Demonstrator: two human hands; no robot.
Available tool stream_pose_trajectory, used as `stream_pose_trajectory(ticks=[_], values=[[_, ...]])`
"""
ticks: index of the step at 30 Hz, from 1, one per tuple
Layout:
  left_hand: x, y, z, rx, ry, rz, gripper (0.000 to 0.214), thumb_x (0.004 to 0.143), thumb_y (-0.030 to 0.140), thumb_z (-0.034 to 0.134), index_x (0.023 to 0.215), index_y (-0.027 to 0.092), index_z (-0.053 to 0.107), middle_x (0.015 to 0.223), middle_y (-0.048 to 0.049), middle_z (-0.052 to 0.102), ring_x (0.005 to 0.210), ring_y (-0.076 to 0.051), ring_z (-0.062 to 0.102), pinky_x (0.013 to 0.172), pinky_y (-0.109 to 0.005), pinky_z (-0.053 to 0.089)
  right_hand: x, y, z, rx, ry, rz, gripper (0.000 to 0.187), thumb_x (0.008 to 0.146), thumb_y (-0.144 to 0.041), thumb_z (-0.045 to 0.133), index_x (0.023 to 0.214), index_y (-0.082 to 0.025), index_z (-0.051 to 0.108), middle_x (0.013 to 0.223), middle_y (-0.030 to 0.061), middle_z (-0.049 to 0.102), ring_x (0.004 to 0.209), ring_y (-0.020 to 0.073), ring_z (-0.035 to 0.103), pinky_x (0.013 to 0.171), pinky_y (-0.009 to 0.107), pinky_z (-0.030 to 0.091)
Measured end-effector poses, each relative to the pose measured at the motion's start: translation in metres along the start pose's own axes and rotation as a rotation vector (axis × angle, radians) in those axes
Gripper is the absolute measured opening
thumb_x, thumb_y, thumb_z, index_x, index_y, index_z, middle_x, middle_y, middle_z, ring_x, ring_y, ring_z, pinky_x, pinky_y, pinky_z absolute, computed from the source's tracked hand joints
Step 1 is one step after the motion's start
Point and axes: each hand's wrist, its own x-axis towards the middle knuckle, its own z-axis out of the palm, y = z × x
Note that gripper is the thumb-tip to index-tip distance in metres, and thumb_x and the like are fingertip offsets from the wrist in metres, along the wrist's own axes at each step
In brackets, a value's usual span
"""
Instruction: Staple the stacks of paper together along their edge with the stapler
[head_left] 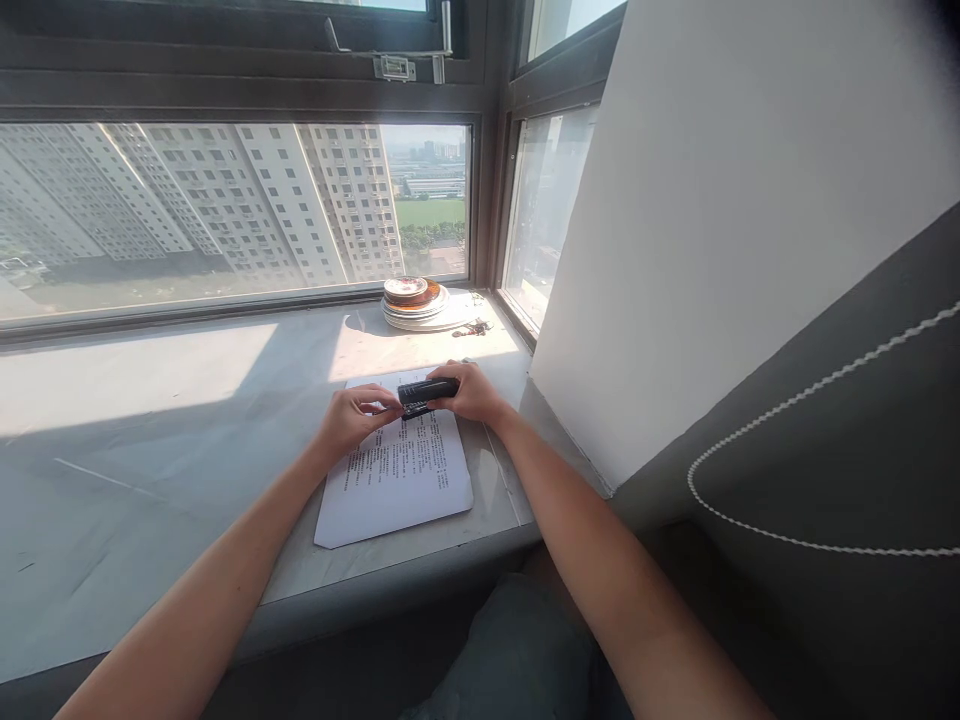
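A black stapler [428,391] is held over a printed sheet of paper [390,500], its upper arm raised from the lower part. My right hand [470,390] wraps round the stapler's right end. At its left end, my left hand [361,413] has its thumb and fingertips drawn together in a pinch. Whatever those fingertips hold is too small to make out. The paper lies flat under both hands, and its top part is partly covered by them. Lines of dark text run across it.
Stacked plates [416,308] stand in the window corner, beside a small dark item [472,328] on the pale stone sill [187,480]. A white wall [712,200] rises to the right. A beaded cord [750,395] hangs at far right. The sill's front edge runs below the paper.
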Motion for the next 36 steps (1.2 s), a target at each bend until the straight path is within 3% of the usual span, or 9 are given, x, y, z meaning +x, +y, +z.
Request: stream_pose_trajectory(ticks=[6, 10, 15, 19, 22, 25, 29, 32, 36], values=[[-0.001, 0.004, -0.003, 0.016, 0.050, -0.017, 0.032, 0.082, 0.054, 0.088, 0.091, 0.024, 0.088, 0.099, -0.0095, 0.080, 0.091, -0.023, 0.075, 0.076, -0.036, 0.068, 0.001, 0.004, -0.007, 0.107, 0.052, 0.011, 0.033, 0.067, -0.021, 0.092, 0.098, -0.020, 0.083, 0.090, 0.0025, 0.076, 0.085, 0.0197, 0.068, 0.082, 0.035, 0.053], [-0.001, 0.003, -0.005, -0.040, 0.064, 0.012, 0.029, 0.085, 0.052, 0.088, 0.095, 0.025, 0.089, 0.101, -0.0096, 0.082, 0.097, -0.025, 0.078, 0.087, -0.041, 0.069, 0.000, 0.013, -0.022, 0.283, 0.096, 0.070, 0.039, 0.060, -0.032, 0.096, 0.094, -0.019, 0.082, 0.088, 0.0020, 0.076, 0.081, 0.0201, 0.069, 0.078, 0.035, 0.055], [-0.002, 0.004, -0.005, 0.011, 0.013, 0.092, 0.030, 0.088, 0.054, 0.083, 0.098, 0.026, 0.088, 0.101, -0.0088, 0.084, 0.096, -0.028, 0.080, 0.094, -0.045, 0.066, -0.003, 0.015, -0.033, 0.412, 0.033, 0.116, 0.043, 0.056, -0.036, 0.098, 0.092, -0.020, 0.081, 0.084, 0.0007, 0.076, 0.078, 0.0194, 0.069, 0.076, 0.036, 0.056], [-0.003, 0.010, 0.001, -0.002, 0.042, 0.065, 0.045, 0.082, 0.053, 0.089, 0.116, 0.024, 0.082, 0.096, -0.0069, 0.084, 0.093, -0.028, 0.079, 0.097, -0.047, 0.064, -0.003, 0.005, -0.021, 0.415, -0.064, 0.075, 0.044, 0.058, -0.039, 0.098, 0.095, -0.020, 0.081, 0.086, 0.0008, 0.076, 0.079, 0.0195, 0.069, 0.076, 0.035, 0.057], [-0.004, 0.013, 0.005, 0.032, 0.017, 0.078, 0.041, 0.080, 0.051, 0.089, 0.109, 0.024, 0.081, 0.097, -0.0055, 0.083, 0.093, -0.026, 0.078, 0.094, -0.043, 0.063, -0.002, -0.002, -0.006, 0.374, -0.157, 0.020, 0.045, 0.061, -0.038, 0.097, 0.098, -0.019, 0.081, 0.090, 0.0019, 0.076, 0.082, 0.0198, 0.069, 0.078, 0.034, 0.057], [-0.004, 0.014, 0.003, 0.078, 0.008, 0.072, 0.032, 0.084, 0.050, 0.084, 0.103, 0.025, 0.079, 0.093, -0.0035, 0.082, 0.091, -0.024, 0.076, 0.091, -0.040, 0.062, -0.002, -0.007, 0.002, 0.327, -0.165, -0.017, 0.044, 0.065, -0.038, 0.095, 0.101, -0.018, 0.080, 0.091, 0.0025, 0.075, 0.084, 0.0195, 0.068, 0.079, 0.034, 0.055], [-0.004, 0.014, 0.003, 0.151, 0.105, 0.101, 0.030, 0.089, 0.048, 0.079, 0.108, 0.024, 0.076, 0.106, -0.0055, 0.081, 0.097, -0.025, 0.074, 0.093, -0.041, 0.060, -0.003, -0.011, -0.005, 0.330, -0.076, 0.009, 0.043, 0.068, -0.043, 0.095, 0.100, -0.019, 0.078, 0.094, 0.0035, 0.075, 0.085, 0.0210, 0.068, 0.079, 0.036, 0.056], [-0.008, 0.012, 0.015, 0.285, 0.210, 0.109, 0.028, 0.100, 0.043, 0.064, 0.118, 0.023, 0.072, 0.127, -0.0102, 0.076, 0.120, -0.029, 0.070, 0.104, -0.046, 0.057, -0.004, -0.008, -0.021, 0.293, 0.128, 0.073, 0.041, 0.074, -0.047, 0.091, 0.102, -0.020, 0.077, 0.096, 0.0032, 0.075, 0.089, 0.0218, 0.069, 0.082, 0.038, 0.057], [-0.016, 0.006, 0.037, 0.511, -0.034, 0.052, 0.044, 0.103, 0.044, 0.055, 0.138, 0.020, 0.067, 0.151, -0.0172, 0.063, 0.144, -0.038, 0.057, 0.119, -0.060, 0.045, -0.005, 0.003, -0.035, 0.127, 0.462, 0.190, 0.035, 0.080, -0.046, 0.084, 0.102, -0.019, 0.077, 0.093, 0.0034, 0.075, 0.088, 0.0227, 0.069, 0.084, 0.039, 0.057]])
